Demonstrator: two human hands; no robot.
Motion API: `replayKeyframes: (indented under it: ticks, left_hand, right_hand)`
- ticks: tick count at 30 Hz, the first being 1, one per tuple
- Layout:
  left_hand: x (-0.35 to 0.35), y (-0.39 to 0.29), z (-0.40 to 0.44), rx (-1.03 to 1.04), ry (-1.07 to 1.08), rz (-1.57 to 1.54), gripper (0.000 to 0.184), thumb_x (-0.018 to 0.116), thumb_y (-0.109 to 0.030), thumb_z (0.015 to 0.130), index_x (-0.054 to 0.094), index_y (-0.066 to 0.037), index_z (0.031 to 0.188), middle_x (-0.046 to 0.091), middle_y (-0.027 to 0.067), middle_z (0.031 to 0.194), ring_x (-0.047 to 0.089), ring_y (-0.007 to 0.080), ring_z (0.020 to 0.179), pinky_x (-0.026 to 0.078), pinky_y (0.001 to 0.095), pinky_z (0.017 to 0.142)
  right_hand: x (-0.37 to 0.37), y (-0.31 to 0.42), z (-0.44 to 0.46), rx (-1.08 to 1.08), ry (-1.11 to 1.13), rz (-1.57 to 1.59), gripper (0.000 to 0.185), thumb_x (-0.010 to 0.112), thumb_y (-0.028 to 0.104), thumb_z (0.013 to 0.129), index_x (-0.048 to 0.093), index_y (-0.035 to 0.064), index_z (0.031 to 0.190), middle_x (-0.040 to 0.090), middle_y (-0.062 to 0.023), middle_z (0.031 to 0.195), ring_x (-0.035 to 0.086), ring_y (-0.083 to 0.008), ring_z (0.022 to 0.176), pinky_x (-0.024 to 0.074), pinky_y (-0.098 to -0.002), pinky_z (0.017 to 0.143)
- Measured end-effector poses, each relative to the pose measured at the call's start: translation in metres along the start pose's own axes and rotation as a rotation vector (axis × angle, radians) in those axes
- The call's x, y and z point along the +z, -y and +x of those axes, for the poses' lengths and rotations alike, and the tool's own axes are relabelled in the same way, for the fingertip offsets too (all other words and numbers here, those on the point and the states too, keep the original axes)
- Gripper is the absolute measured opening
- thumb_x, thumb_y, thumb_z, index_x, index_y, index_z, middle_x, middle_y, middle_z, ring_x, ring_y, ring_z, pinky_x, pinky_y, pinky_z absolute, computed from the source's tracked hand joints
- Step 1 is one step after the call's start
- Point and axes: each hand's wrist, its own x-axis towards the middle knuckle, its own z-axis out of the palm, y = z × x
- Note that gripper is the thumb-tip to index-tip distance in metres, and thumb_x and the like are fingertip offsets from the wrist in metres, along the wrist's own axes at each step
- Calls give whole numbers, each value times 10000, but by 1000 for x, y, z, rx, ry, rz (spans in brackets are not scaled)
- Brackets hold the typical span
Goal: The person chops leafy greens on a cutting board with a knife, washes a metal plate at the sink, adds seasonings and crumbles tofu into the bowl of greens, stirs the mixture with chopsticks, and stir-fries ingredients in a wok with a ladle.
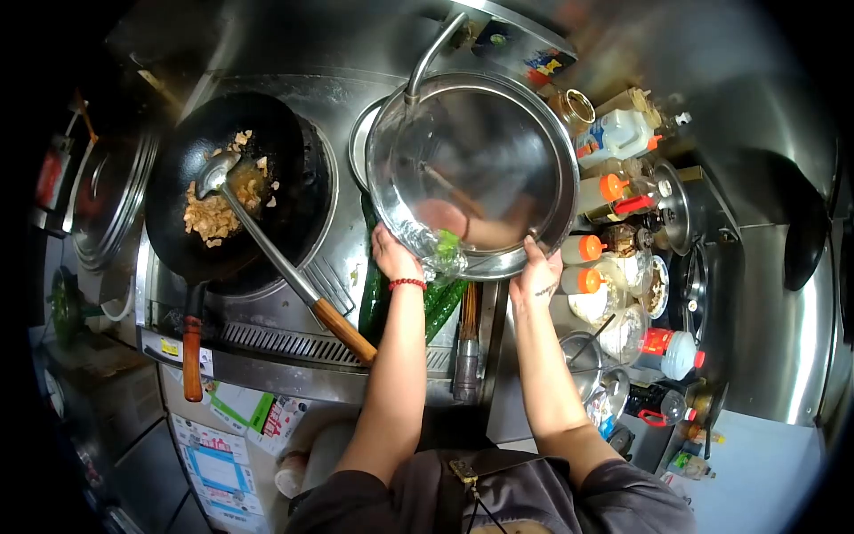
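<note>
A large stainless steel basin (pixel 485 133) is tilted in front of me, below the metal tap spout (pixel 434 53). My left hand (pixel 396 258), with a red bead bracelet at the wrist, grips its near left rim. My right hand (pixel 536 274) has hold of the near right rim, thumb on top. Clear plastic with something green in it (pixel 445 254) is at the near edge beside my left hand; I cannot tell whether the fingers touch it. Dark green cucumbers (pixel 445 307) lie partly hidden under the basin. Another metal bowl (pixel 358 147) shows behind its left side.
To the left a black wok (pixel 169 142) on the stove holds cooked meat pieces (pixel 209 218) and a wooden-handled ladle (pixel 267 245). A bamboo brush (pixel 467 356) lies near the counter's front edge. Several sauce bottles (pixel 583 249) and jars crowd the right side.
</note>
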Motion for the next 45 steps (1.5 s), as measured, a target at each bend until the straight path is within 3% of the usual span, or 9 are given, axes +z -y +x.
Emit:
replayKeyframes:
  ticks: [6,10,16,18,22,25,26,36,45]
  left_hand:
    - [-12,-3,-44,1046,347,1075,470,620,-177,776,479,-27,1198,498,169,1094,469,292,1052,361,416,926]
    - [4,0,-71,979,700,1353,256,621,-224,754,600,-115,985,504,105,1077,470,297,1040,374,433,897]
    - [-43,-45,-54,147,734,1993,264,471,-84,811,575,-67,1053,577,248,1016,542,393,986,427,430,877]
    - [-77,-48,-70,462,908,1579,375,499,89,687,564,-39,1034,558,249,1111,514,404,1058,399,414,941]
    - [-30,-116,-145,621,1108,1935,513,430,135,653,543,-64,1112,343,220,1368,251,391,1314,225,453,1071]
    - [18,-183,-113,774,815,1464,344,472,58,785,545,-8,1115,499,186,1226,507,313,1108,424,350,910]
    - [38,-201,-89,1155,789,1437,273,482,12,846,551,7,1111,577,157,1096,579,226,966,470,288,800]
    - [245,-170,27,979,1021,1838,434,563,-424,847,638,2,893,635,213,837,614,357,838,473,389,719]
    - [242,-168,49,1125,1282,1767,277,549,-244,895,575,25,957,594,206,780,574,333,708,439,374,654]
  right_hand:
    - [5,25,-24,-308,11,-207,358,479,-100,841,506,-19,1188,579,-62,1074,544,-128,951,416,-251,878]
    - [8,33,-33,-359,15,-215,421,474,-124,830,473,-36,1241,562,-97,1171,533,-153,1070,383,-260,956]
    - [-6,54,-21,-469,12,-250,438,428,-179,801,480,-60,1220,535,-131,1222,504,-189,1145,357,-293,1007]
    - [-7,65,-32,-504,27,-307,455,428,-201,786,478,-67,1218,528,-142,1229,497,-199,1162,343,-301,1027]
    - [-35,86,-61,-505,67,-412,454,463,-195,765,497,-69,1200,536,-140,1207,501,-212,1159,346,-305,1033]
    - [-48,110,-77,-769,99,-601,368,529,-171,735,610,-38,1068,626,-149,1056,576,-165,847,449,-243,781]
    - [-49,121,-80,-865,140,-687,335,547,-154,736,629,-30,1037,656,-147,994,569,-155,760,449,-239,696]
    - [-39,158,-101,-1219,493,-889,297,730,60,656,668,4,941,677,-121,937,503,-132,597,352,-237,524]
    - [-31,163,-106,-1323,557,-852,243,510,169,884,660,49,1033,647,-74,1054,484,-131,602,395,-254,538]
